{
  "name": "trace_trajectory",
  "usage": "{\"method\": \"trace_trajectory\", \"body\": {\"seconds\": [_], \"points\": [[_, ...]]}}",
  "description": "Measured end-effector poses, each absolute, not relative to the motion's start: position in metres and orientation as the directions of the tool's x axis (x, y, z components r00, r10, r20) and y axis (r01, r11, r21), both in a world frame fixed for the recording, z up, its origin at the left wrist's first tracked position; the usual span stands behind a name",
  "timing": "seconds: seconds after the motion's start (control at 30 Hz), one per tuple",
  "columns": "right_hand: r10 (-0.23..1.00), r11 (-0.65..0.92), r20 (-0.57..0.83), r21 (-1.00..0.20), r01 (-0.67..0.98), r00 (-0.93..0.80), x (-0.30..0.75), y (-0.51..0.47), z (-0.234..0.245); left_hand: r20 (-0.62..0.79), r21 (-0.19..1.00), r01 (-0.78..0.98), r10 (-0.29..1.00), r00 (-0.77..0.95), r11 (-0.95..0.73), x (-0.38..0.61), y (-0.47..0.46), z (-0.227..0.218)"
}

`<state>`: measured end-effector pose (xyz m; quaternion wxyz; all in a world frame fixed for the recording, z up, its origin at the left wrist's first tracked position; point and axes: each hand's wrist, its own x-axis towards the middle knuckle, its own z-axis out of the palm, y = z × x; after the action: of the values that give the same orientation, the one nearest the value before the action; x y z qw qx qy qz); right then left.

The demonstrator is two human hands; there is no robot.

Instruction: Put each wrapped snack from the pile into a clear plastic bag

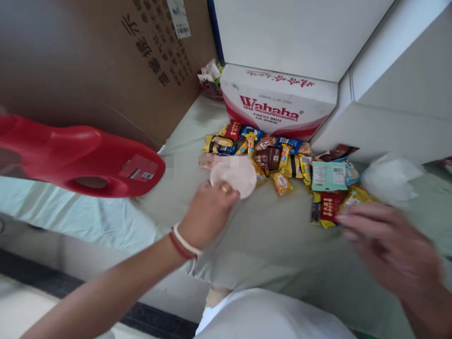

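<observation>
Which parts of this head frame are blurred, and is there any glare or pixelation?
Head view: right hand smeared, crumpled white translucent bag soft; left hand sharper; blocky pixelation crosses the top edge of the pale pink round disc; soft sheen on the red plastic bottle, no harsh glare.

The pale disc (242,179) is partly hidden by the left hand (213,207); the right hand (391,245) is blurred; left of both, the red bottle (88,153) is cut off.

A white bracelet (187,246) and a dark red band (177,246) circle the left wrist (191,231), a small gold-coloured ring (224,189) sits on the left hand (213,207), both forearms (116,282) are bare, and white clothing (271,315) shows nearest.
</observation>
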<state>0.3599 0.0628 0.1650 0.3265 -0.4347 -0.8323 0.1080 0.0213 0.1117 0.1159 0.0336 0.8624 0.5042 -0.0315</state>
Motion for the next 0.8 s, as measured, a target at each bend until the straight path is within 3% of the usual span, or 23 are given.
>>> {"method": "trace_trajectory", "body": {"seconds": [0.07,0.13,0.2,0.3,0.5,0.6,0.67,0.73,0.8], "points": [[0.662,0.741,0.331,-0.418,0.525,-0.672,0.312,0.075,0.152,-0.087,0.112,0.775,0.771,0.631,-0.622,0.041,0.062,0.109],[0.574,0.770,0.021,-0.354,0.531,-0.819,0.265,0.085,0.140,0.000,0.192,0.723,0.736,0.677,-0.664,0.052,0.028,0.096],[0.554,0.728,-0.298,-0.279,0.626,-0.777,0.228,0.091,0.130,0.109,0.251,0.706,0.744,0.659,-0.662,0.056,0.009,0.081],[0.540,0.669,-0.494,-0.240,0.703,-0.682,0.200,0.092,0.120,0.222,0.325,0.710,0.780,0.585,-0.625,0.053,-0.003,0.062],[0.550,0.617,-0.507,-0.287,0.732,-0.663,0.203,0.080,0.104,0.418,0.363,0.694,0.774,0.476,-0.622,0.045,-0.006,0.043],[0.592,0.515,-0.400,-0.480,0.710,-0.700,0.227,0.066,0.109,0.461,0.432,0.660,0.779,0.424,-0.615,0.045,-0.003,0.040],[0.687,0.382,-0.290,-0.636,0.671,-0.666,0.252,0.058,0.124,0.446,0.478,0.641,0.795,0.411,-0.601,0.047,-0.001,0.039],[0.839,0.242,-0.166,-0.739,0.629,-0.518,0.281,0.059,0.143,0.403,0.493,0.634,0.802,0.441,-0.596,0.051,0.002,0.037],[0.974,0.132,-0.014,-0.772,0.621,-0.224,0.312,0.076,0.158,0.345,0.492,0.635,0.803,0.486,-0.596,0.056,0.005,0.035]]}}
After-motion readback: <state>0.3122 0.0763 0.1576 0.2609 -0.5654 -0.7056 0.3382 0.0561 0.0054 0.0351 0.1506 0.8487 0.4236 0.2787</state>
